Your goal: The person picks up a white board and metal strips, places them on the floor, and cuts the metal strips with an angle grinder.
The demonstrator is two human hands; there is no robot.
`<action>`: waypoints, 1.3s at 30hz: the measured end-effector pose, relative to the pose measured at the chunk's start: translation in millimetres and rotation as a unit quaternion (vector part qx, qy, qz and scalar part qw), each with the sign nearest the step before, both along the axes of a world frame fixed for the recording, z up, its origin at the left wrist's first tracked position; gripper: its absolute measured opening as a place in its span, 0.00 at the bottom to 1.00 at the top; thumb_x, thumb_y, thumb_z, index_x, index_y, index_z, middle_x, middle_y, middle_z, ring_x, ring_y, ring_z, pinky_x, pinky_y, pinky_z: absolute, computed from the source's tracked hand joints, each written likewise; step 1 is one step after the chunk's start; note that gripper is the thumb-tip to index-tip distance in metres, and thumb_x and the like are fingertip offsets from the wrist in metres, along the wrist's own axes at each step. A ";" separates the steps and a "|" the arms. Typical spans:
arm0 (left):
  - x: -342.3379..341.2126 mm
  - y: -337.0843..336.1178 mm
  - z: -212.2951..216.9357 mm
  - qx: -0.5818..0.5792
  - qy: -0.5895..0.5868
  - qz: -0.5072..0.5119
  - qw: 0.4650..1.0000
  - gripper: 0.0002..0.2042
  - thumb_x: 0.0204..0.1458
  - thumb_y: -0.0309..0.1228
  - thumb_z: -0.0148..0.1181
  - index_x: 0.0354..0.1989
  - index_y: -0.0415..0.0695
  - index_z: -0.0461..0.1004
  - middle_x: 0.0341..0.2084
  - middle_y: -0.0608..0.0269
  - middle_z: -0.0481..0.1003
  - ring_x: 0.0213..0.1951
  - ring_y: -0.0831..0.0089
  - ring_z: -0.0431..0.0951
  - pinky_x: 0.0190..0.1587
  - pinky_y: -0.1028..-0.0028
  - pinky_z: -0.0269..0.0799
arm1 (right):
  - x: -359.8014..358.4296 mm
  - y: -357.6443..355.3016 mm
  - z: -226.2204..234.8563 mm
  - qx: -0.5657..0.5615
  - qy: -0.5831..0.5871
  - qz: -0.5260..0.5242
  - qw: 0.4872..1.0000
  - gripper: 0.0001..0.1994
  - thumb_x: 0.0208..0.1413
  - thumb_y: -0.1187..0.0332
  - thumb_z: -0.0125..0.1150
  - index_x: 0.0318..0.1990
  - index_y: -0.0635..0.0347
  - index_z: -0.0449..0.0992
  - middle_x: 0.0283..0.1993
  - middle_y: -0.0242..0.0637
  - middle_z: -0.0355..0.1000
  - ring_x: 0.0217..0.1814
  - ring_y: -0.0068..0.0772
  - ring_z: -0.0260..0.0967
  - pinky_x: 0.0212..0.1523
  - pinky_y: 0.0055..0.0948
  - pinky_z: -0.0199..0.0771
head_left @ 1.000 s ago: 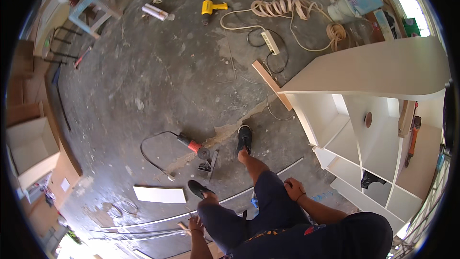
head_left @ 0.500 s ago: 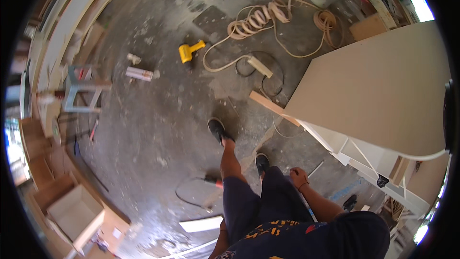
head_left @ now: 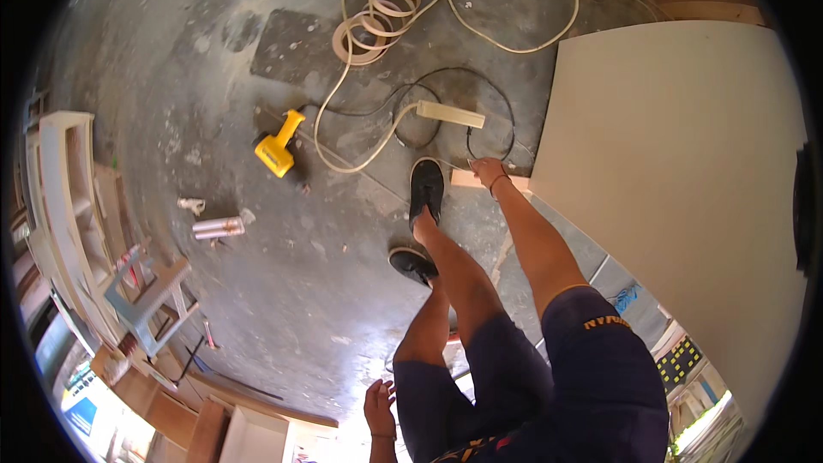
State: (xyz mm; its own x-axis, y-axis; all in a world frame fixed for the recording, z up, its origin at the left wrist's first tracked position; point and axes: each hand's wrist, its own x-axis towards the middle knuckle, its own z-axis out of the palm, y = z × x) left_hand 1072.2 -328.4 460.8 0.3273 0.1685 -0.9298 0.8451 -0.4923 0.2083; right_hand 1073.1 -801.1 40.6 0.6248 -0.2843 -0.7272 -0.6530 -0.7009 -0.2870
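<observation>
My right hand [head_left: 489, 171] reaches down to the concrete floor, its fingers curled over the end of a pale wooden strip [head_left: 464, 179] that lies against the foot of a large white cabinet panel [head_left: 686, 189]. My left hand [head_left: 379, 405] hangs low beside my hip with fingers spread and nothing in it. My black shoes [head_left: 426, 191] stand just left of the strip, one ahead of the other.
A white power strip [head_left: 450, 113] with a black cord lies just beyond the hand. A yellow power tool [head_left: 279, 150], a coiled cream hose [head_left: 386, 9] and a sealant tube [head_left: 219, 227] lie on the floor. A grey stool [head_left: 150, 296] and white shelving [head_left: 64, 189] stand at the left.
I have stepped toward the white cabinet and bent down. My right hand went from near my thigh down to the wooden strip on the floor.
</observation>
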 end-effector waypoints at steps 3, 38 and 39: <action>45.1 -44.7 -21.9 0.011 -0.001 -0.019 1.000 0.20 0.60 0.38 0.49 0.54 0.36 0.63 0.44 0.51 0.74 0.42 0.68 0.76 0.45 0.71 0.73 | 35.4 -16.1 -51.4 -0.006 0.071 -0.299 0.952 0.19 0.54 0.58 0.54 0.48 0.60 0.74 0.51 0.48 0.72 0.53 0.46 0.70 0.51 0.40 0.70; 344.3 -206.3 228.9 -0.388 -0.544 -0.575 0.471 0.34 0.25 0.56 0.75 0.35 0.43 0.72 0.30 0.57 0.74 0.33 0.57 0.74 0.39 0.61 0.66 | 168.8 202.8 615.8 0.184 -0.475 -0.203 0.836 0.17 0.45 0.62 0.62 0.40 0.61 0.70 0.28 0.49 0.71 0.30 0.58 0.71 0.30 0.46 0.71; 352.4 -203.8 248.3 -0.407 -0.555 -0.560 0.462 0.34 0.24 0.56 0.75 0.35 0.43 0.72 0.30 0.57 0.74 0.34 0.57 0.74 0.40 0.61 0.66 | 174.8 206.8 634.0 0.171 -0.475 -0.193 0.841 0.18 0.45 0.61 0.62 0.41 0.61 0.69 0.28 0.49 0.72 0.30 0.57 0.70 0.30 0.46 0.71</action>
State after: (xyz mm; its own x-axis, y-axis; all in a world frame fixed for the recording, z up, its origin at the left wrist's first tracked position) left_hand 1424.6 -532.3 709.1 0.1375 -0.9414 0.3081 -0.6929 0.1309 0.7091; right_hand 1247.9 -594.4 674.5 0.8796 -0.4748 -0.0314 -0.1745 -0.2603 -0.9496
